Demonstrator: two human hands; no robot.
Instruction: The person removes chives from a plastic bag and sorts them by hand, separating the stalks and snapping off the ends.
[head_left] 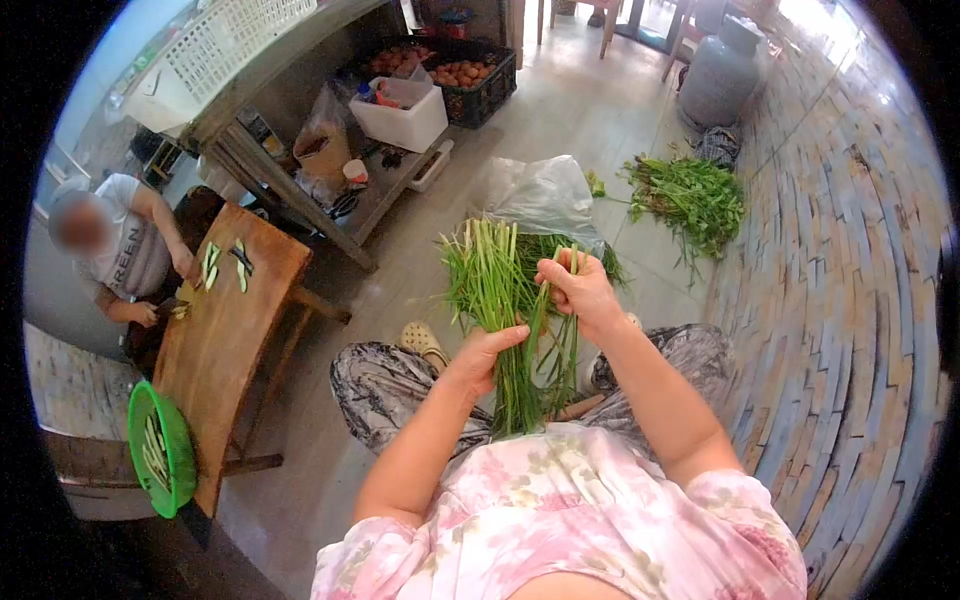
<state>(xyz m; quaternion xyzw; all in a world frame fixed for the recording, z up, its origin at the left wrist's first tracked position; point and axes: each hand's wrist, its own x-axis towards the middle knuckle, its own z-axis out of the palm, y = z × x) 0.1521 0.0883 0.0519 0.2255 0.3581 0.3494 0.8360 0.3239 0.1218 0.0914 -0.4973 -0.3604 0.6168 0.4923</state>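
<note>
A thick bundle of long green garlic chives (487,270) stands tilted over my lap. My left hand (483,358) is closed around its lower part, thumb across the stalks. My right hand (585,293) pinches a few loose stalks beside the bundle, their lower ends hanging toward my lap. Behind the bundle a whitish plastic bag (540,195) lies on the floor, with more dark green stalks partly hidden by my hands.
A heap of leafy greens (692,192) lies by the brick-patterned wall, near a grey gas cylinder (722,75). To the left, another person (130,235) cuts vegetables on a wooden table (230,330). A green basket (178,440) stands at its near end. Shelving (370,190) holds crates and tubs.
</note>
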